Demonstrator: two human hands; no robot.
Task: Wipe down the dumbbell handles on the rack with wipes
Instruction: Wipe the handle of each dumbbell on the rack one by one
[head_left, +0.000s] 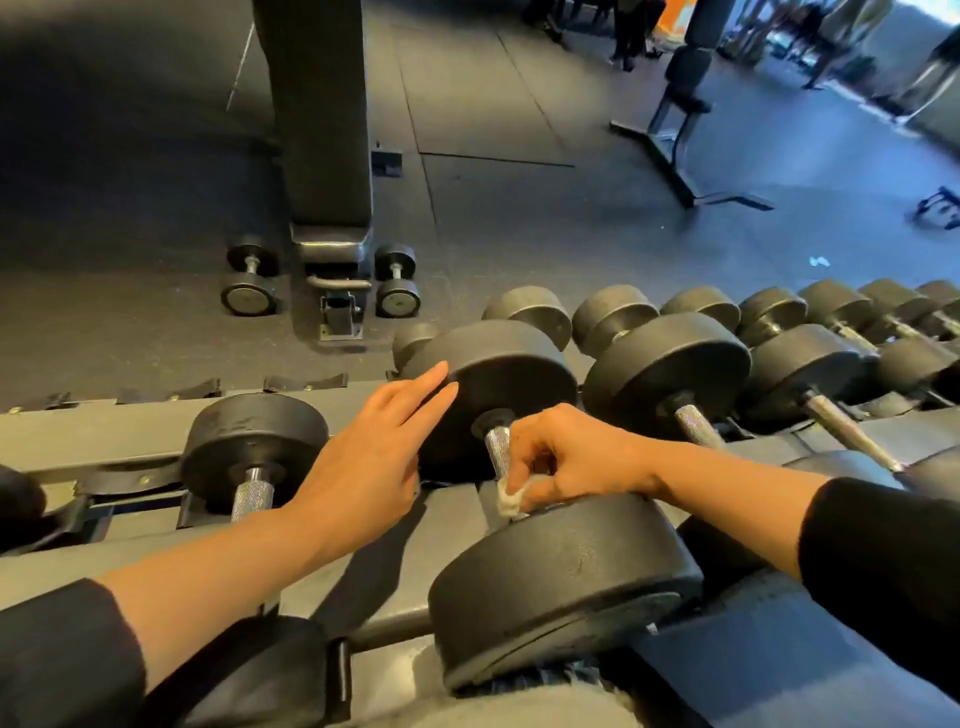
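A large black dumbbell (519, 384) lies across the rack (104, 441) in front of me, its knurled metal handle (497, 447) running toward me. My right hand (571, 457) pinches a crumpled white wipe (511, 499) against the near end of that handle. With straight fingers, my left hand (374, 452) rests against the dumbbell's far black head. A smaller dumbbell (254, 452) sits to the left.
More dumbbells (670, 374) line the rack to the right. A black bench (322, 156) stands on the dark floor beyond, with two small dumbbells (249, 280) beside its foot. Another bench frame (680, 130) stands at the back right.
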